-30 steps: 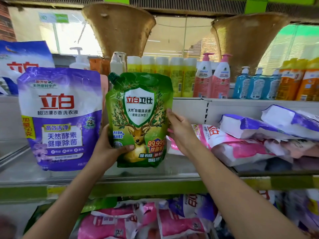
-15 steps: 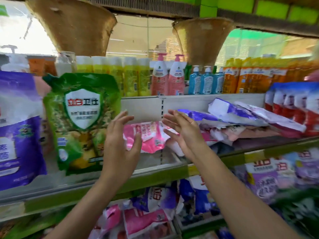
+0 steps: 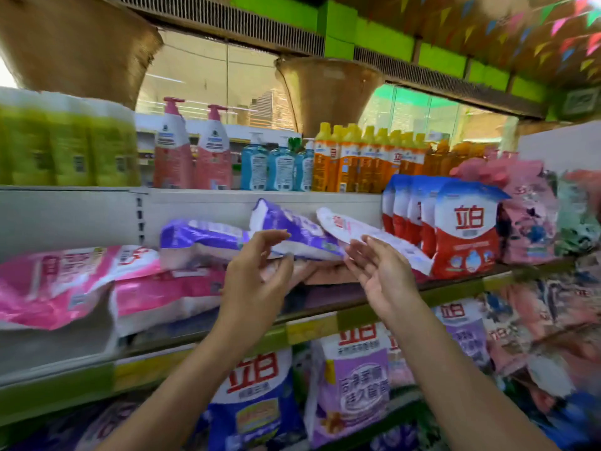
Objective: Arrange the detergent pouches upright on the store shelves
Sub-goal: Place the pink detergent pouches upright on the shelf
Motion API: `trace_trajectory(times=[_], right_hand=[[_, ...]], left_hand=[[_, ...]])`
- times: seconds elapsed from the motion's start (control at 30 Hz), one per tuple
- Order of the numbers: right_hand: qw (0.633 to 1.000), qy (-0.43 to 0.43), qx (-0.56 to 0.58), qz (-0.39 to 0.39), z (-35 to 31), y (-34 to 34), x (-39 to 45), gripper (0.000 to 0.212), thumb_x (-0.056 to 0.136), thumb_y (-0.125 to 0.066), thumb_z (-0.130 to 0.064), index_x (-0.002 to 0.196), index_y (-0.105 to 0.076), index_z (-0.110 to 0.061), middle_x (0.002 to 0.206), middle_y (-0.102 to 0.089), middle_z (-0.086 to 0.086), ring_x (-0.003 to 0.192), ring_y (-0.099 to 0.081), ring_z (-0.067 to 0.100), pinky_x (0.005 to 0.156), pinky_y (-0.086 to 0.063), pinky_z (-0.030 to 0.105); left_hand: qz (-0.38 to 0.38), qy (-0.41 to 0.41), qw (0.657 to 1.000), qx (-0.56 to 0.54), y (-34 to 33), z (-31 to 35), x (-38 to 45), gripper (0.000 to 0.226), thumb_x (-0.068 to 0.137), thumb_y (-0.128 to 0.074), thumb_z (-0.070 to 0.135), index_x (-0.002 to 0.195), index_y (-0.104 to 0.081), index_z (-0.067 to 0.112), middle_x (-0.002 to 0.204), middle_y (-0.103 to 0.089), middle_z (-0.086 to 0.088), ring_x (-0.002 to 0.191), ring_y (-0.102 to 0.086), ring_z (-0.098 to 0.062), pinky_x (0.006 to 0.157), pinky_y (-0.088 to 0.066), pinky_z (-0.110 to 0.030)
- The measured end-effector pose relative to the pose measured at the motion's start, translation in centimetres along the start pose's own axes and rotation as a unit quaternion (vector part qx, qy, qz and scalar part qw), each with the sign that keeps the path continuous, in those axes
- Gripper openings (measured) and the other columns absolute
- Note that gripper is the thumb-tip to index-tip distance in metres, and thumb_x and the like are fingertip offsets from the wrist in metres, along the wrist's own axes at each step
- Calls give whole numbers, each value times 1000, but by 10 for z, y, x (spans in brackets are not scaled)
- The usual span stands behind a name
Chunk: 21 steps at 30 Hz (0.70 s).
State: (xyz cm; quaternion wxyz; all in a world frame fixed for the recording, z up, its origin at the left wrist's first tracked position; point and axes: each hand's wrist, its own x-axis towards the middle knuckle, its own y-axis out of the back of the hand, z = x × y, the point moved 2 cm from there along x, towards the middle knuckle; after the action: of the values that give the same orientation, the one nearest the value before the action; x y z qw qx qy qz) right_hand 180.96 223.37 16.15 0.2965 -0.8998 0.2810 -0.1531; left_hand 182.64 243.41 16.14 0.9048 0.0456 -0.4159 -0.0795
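Several detergent pouches lie flat in a heap on the middle shelf point(image 3: 455, 292): a purple pouch point(image 3: 292, 226) on top, another purple pouch point(image 3: 198, 237) to its left, a white-and-pink pouch point(image 3: 367, 236) leaning to the right, and pink pouches point(image 3: 68, 281) at the left. Red-and-blue pouches point(image 3: 465, 229) stand upright to the right of the heap. My left hand point(image 3: 257, 271) hovers in front of the top purple pouch, fingers loosely spread, holding nothing. My right hand point(image 3: 380, 271) is open, palm facing left, just before the white-and-pink pouch.
Bottles stand in a row on the upper shelf: yellow-green point(image 3: 68, 148), pink pump bottles point(image 3: 192, 151), blue point(image 3: 279, 167), orange point(image 3: 361, 157). Pink pouches point(image 3: 527, 216) crowd the far right. Purple and blue bags point(image 3: 354, 382) fill the lower shelf. Woven baskets point(image 3: 328, 89) hang overhead.
Both hands let go of the green pouch, left standing at the left. The view has swung right, and both open hands have moved to the heap of flat pouches.
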Motion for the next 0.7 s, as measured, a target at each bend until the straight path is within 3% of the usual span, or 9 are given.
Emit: trace_trajectory(times=[0.13, 0.2, 0.3, 0.37, 0.43, 0.53, 0.7], right_hand=[[998, 23, -49, 32, -46, 42, 46, 13, 100, -49, -5, 92, -58, -9, 86, -65, 10, 79, -66, 21, 78, -55, 33], [994, 35, -86, 63, -64, 62, 65, 16, 100, -50, -4, 89, -59, -10, 87, -65, 9, 81, -65, 21, 78, -55, 34], [982, 44, -142, 114, -78, 92, 86, 19, 99, -50, -4, 87, -61, -13, 91, -66, 7, 92, -63, 21, 84, -51, 35], [976, 42, -163, 139, -83, 110, 96, 20, 98, -50, -4, 87, -62, -14, 97, -66, 6, 100, -61, 21, 85, -49, 34], [972, 39, -173, 153, -85, 121, 103, 21, 99, -49, -5, 86, -62, -16, 106, -66, 8, 104, -60, 22, 83, -46, 34], [972, 35, -171, 156, -89, 131, 112, 21, 99, -48, -5, 87, -62, -15, 109, -66, 9, 106, -60, 23, 85, -45, 34], [971, 40, -187, 141, -92, 140, 126, 20, 98, -51, -7, 87, -65, -15, 104, -68, 6, 106, -62, 22, 85, -46, 33]], left_hand=[[-17, 8, 1000, -10, -69, 9, 29, 23, 93, -61, 6, 113, -61, 18, 112, -66, 5, 111, -60, -8, 99, -46, -21], [-40, -16, 998, 49, -96, 11, 49, 25, 92, -62, 9, 116, -62, 13, 116, -66, 0, 111, -59, -10, 98, -43, -21], [-132, -72, 972, 182, -138, 8, 74, 34, 91, -63, 19, 124, -59, 12, 124, -63, -4, 116, -53, -15, 94, -36, -20], [-221, -104, 927, 284, -171, 1, 85, 48, 91, -63, 32, 134, -52, 12, 135, -56, -5, 127, -47, -21, 103, -32, -27], [-304, -126, 856, 399, -199, -11, 91, 62, 89, -62, 40, 142, -43, 12, 145, -48, -7, 135, -39, -25, 113, -23, -34], [-368, -127, 765, 512, -228, -32, 96, 62, 90, -58, 43, 140, -40, 12, 144, -46, -10, 138, -35, -29, 120, -15, -46], [-373, -139, 719, 570, -250, -51, 101, 48, 94, -52, 43, 135, -46, 19, 133, -55, -8, 128, -46, -32, 112, -28, -47]])
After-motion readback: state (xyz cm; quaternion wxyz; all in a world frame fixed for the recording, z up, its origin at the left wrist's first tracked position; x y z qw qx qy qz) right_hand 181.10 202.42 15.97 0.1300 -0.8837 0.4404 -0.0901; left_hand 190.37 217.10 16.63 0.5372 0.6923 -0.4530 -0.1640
